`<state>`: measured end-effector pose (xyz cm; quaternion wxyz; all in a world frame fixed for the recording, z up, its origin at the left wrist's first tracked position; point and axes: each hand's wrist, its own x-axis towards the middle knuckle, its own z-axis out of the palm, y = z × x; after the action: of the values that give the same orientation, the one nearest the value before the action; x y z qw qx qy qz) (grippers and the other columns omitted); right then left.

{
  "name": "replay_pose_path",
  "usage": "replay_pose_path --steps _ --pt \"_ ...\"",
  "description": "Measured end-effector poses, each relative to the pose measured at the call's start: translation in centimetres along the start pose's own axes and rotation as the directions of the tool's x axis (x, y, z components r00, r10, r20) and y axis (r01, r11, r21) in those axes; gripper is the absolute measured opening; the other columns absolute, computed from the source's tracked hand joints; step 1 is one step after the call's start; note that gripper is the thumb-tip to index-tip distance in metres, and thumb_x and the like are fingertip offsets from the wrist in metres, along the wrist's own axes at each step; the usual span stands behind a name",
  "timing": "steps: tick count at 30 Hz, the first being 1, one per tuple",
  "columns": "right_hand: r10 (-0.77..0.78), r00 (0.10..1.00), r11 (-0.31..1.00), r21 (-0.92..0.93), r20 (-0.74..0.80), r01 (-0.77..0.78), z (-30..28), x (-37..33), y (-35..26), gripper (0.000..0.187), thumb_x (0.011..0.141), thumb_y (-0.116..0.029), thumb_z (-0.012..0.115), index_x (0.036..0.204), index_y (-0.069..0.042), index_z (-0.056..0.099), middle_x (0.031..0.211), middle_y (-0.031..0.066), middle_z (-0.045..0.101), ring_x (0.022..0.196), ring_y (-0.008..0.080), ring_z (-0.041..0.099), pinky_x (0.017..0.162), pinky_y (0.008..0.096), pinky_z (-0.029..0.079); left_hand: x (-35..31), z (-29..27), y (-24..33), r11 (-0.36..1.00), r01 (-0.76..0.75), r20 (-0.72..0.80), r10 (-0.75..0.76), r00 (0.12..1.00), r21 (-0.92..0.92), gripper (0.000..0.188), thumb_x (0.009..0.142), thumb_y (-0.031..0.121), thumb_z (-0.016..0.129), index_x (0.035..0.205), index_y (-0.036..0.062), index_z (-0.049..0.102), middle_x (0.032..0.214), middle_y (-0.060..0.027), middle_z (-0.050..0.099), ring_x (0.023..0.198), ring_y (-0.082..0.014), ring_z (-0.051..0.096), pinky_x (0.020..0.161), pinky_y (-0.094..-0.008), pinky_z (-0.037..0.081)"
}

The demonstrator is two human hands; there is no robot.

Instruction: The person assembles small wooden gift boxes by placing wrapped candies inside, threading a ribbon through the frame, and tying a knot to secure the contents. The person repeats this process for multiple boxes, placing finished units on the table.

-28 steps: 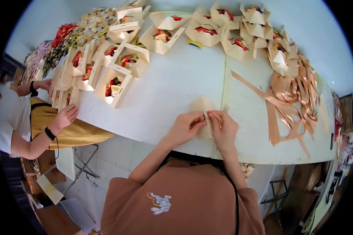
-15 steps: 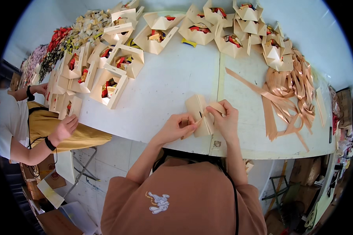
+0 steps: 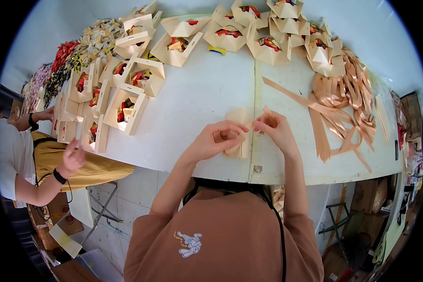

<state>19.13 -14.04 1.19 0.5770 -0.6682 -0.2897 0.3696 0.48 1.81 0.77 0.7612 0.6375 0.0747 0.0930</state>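
Note:
A cream cardboard box [image 3: 242, 116], mostly hidden by my left hand, sits on the white table close to its front edge. Over it my left hand [image 3: 217, 139] is closed in a pinch on a peach satin ribbon [image 3: 231, 151], part of which hangs below the fingers. Just right of the box my right hand [image 3: 276, 130] also pinches the ribbon, with a piece of it standing up above the fingertips. The two pinches are a short gap apart. Any knot between them is too small to make out.
Open cream boxes [image 3: 127, 113] filled with wrapped sweets stand at left and along the back. Cut peach ribbons [image 3: 343, 89] lie heaped at right. Piles of wrapped sweets [image 3: 98, 37] cover the far left. A co-worker's hand [image 3: 72, 157] is at the left edge.
My hands have drawn slightly apart, the right one moving off the box to the right. The co-worker's near hand has pulled back from an open box, which now stands nearer the other boxes.

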Motion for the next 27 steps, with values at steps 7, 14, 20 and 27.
replay_pose_path --steps 7,14,20,27 --pt "-0.029 0.990 0.999 0.018 -0.135 0.032 -1.1 1.8 -2.6 0.013 0.087 -0.011 0.075 0.087 0.001 0.069 0.077 0.0046 0.067 0.073 0.0099 0.063 0.066 0.0241 0.049 1.5 1.5 0.4 0.888 -0.190 -0.129 0.266 0.955 0.420 0.022 0.090 0.000 0.063 0.109 0.0028 0.073 0.089 -0.0082 0.070 0.069 -0.0142 0.059 0.066 -0.0265 0.050" --pt "-0.228 0.972 0.971 -0.088 -0.051 0.223 3.0 1.5 -6.9 0.027 0.087 -0.002 0.069 0.113 0.002 0.064 0.094 0.0099 0.074 0.078 0.0123 0.070 0.072 0.0252 0.055 0.8 3.1 0.0 0.822 -0.104 -0.261 0.294 0.920 0.560 0.012 0.092 0.000 0.061 0.104 -0.0001 0.062 0.089 -0.0132 0.071 0.073 -0.0204 0.067 0.064 -0.0319 0.053" --pt "-0.246 0.963 0.885 -0.431 -0.108 0.177 1.7 0.4 -7.5 0.029 0.086 0.001 0.065 0.115 0.001 0.064 0.088 0.0089 0.074 0.074 0.0123 0.068 0.068 0.0253 0.052 0.4 3.0 -2.0 0.824 -0.176 -0.265 0.364 0.893 0.539 0.009 0.093 -0.002 0.060 0.100 0.0000 0.054 0.084 -0.0128 0.068 0.075 -0.0218 0.067 0.066 -0.0323 0.053" --pt "-0.113 0.983 0.814 -0.555 0.142 0.174 -0.7 0.6 -8.1 0.033 0.084 -0.001 0.069 0.117 0.001 0.064 0.089 0.0061 0.073 0.068 0.0116 0.062 0.063 0.0250 0.049 0.3 2.8 -2.0 0.934 -0.161 -0.304 0.262 0.916 0.319 0.014 0.093 -0.001 0.063 0.104 0.0016 0.054 0.081 -0.0079 0.066 0.070 -0.0129 0.059 0.066 -0.0266 0.047"
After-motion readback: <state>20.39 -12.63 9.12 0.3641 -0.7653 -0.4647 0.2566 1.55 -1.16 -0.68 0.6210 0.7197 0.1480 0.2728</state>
